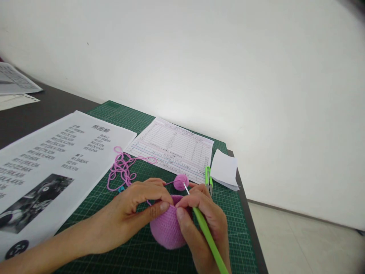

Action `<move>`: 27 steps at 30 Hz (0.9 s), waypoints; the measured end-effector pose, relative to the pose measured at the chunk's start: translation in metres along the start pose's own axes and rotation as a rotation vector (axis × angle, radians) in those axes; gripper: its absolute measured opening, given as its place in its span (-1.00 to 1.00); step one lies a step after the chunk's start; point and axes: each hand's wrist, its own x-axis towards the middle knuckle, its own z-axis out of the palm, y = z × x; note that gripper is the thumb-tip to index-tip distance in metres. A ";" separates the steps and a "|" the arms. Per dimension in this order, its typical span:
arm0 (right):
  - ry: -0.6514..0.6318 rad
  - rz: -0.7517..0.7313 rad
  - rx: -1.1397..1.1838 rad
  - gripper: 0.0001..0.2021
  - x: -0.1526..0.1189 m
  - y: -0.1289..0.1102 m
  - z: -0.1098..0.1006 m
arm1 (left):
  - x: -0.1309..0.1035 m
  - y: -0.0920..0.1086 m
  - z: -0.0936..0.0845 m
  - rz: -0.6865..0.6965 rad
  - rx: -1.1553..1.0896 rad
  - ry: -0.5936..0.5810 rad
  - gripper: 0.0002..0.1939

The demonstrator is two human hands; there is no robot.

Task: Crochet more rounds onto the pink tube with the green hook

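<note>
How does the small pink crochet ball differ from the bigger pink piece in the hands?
The small pink ball lies free on the green cutting mat; the large pink piece is pinched between left hand and right hand. The ball is much smaller and rounder; the piece is dome-shaped. Both share the same pink yarn.

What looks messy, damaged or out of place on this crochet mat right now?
Little stands out. Loose pink yarn lies tangled on the green mat, running onto the form sheet. Nothing looks spilled or damaged; the left hand and right hand hold the crocheted piece.
</note>
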 end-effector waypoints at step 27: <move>-0.155 -0.021 0.107 -0.91 -0.009 0.014 0.009 | 0.003 0.008 0.006 -0.133 -0.112 0.000 -0.66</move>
